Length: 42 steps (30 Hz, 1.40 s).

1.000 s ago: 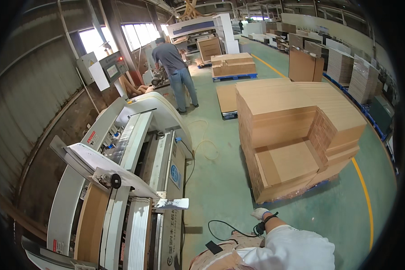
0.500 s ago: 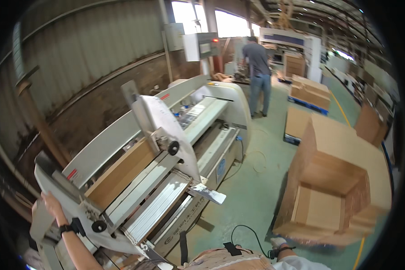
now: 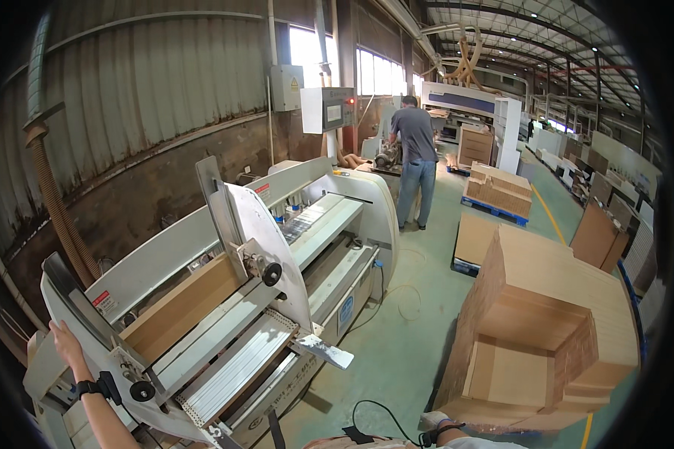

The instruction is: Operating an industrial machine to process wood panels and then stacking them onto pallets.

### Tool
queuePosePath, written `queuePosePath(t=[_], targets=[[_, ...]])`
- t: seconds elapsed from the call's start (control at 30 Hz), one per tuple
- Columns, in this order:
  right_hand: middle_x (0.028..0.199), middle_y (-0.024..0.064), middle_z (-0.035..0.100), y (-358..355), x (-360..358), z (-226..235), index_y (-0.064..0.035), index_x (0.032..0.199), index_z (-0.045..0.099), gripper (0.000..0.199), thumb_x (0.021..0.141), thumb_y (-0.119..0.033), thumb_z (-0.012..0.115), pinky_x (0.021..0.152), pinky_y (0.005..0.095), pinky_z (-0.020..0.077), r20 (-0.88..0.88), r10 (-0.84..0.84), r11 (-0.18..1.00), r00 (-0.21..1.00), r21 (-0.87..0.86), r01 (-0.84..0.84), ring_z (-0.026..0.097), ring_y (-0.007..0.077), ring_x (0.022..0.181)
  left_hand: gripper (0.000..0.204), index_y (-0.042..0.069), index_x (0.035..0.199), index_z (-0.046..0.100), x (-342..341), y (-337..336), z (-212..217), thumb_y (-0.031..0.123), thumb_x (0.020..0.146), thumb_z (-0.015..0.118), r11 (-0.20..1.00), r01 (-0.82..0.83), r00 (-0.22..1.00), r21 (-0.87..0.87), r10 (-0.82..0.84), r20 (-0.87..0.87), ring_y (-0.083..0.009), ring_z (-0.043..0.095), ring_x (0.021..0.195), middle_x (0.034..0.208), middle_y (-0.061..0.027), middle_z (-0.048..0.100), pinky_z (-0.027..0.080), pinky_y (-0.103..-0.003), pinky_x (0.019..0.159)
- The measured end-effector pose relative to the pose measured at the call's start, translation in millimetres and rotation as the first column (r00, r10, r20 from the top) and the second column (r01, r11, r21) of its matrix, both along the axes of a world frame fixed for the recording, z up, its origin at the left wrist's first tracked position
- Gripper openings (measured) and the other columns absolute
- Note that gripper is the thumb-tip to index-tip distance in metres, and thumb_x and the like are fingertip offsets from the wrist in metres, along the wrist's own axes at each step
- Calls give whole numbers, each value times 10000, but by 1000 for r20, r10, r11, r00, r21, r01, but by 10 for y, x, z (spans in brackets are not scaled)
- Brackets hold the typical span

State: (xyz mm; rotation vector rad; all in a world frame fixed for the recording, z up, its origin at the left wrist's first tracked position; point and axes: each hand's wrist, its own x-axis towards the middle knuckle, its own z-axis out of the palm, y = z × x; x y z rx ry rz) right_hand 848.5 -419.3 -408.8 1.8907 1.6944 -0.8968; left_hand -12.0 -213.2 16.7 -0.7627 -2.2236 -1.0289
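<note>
My left hand (image 3: 67,346) rests at the outer edge of the white side panel (image 3: 79,314) of a long woodworking machine, its fingers curled over that edge. A dark band is on the wrist. Beside this panel, a brown wooden board (image 3: 178,308) lies lengthwise in the machine, against the back fence. Slotted metal bed plates (image 3: 236,359) sit in front of it. Low at the bottom edge, my right hand (image 3: 434,421) hangs near the stacked brown panels (image 3: 576,277); its fingers are too hidden to read. A cable runs to its wrist.
A white middle divider with a black knob (image 3: 270,275) splits the machine, and a metal arm (image 3: 326,351) juts toward the aisle. Ahead, another person (image 3: 416,161) bends over equipment. Panel stacks on blue pallets (image 3: 494,210) line the green floor. A control box (image 3: 326,110) hangs above.
My view has lifted, so the machine and stacks sit somewhat further left in it. My left hand stays on the side panel, and my right hand remains low beside the stacked panels.
</note>
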Motion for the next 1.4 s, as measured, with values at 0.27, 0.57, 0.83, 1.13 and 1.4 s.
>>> queuePosePath(t=[0.27, 0.57, 0.83, 1.13, 1.4], targets=[[986, 197, 557, -12, 48, -163, -100, 1128, 453, 389, 741, -138, 474, 760, 404, 443, -88, 1, 997, 996, 74, 5, 535, 339, 931, 400, 113, 1195, 326, 113, -17, 92, 355, 876, 323, 1000, -6, 1000, -13, 7, 28, -415, 513, 890, 983, -246, 537, 407, -468, 723], [1017, 181, 551, 18, -54, 4, -115, 1149, 442, 419, 731, -107, 477, 774, 404, 439, -30, 13, 999, 999, 44, -12, 534, 323, 949, 402, 90, 1186, 333, 81, -32, 77, 346, 875, 327, 999, 33, 999, 21, -33, 9, -423, 506, 890, 967, -260, 534, 399, -467, 722], [1011, 173, 559, -35, -4, -91, -71, 1058, 504, 319, 779, -216, 451, 758, 393, 442, -29, 5, 1000, 1000, 11, -4, 535, 312, 952, 418, 92, 1204, 323, 102, -31, 96, 352, 876, 324, 999, 47, 998, 13, -48, 43, -422, 504, 903, 978, -263, 531, 397, -461, 739], [938, 119, 591, -129, 63, -226, -48, 976, 550, 404, 844, -369, 343, 704, 362, 435, -161, -225, 973, 961, 17, 230, 569, 265, 831, 428, 115, 1218, 325, 13, -2, 55, 369, 874, 324, 998, 52, 996, 18, -54, 75, -414, 497, 934, 1033, -251, 515, 392, -456, 770], [922, 85, 604, -226, 56, -158, -20, 965, 561, 464, 824, -422, 376, 666, 318, 442, -269, -360, 922, 893, 42, 384, 589, 193, 759, 433, 109, 1220, 325, -133, 36, -20, 370, 875, 324, 1000, 29, 999, 4, -29, 25, -415, 499, 929, 1024, -249, 521, 396, -455, 762]])
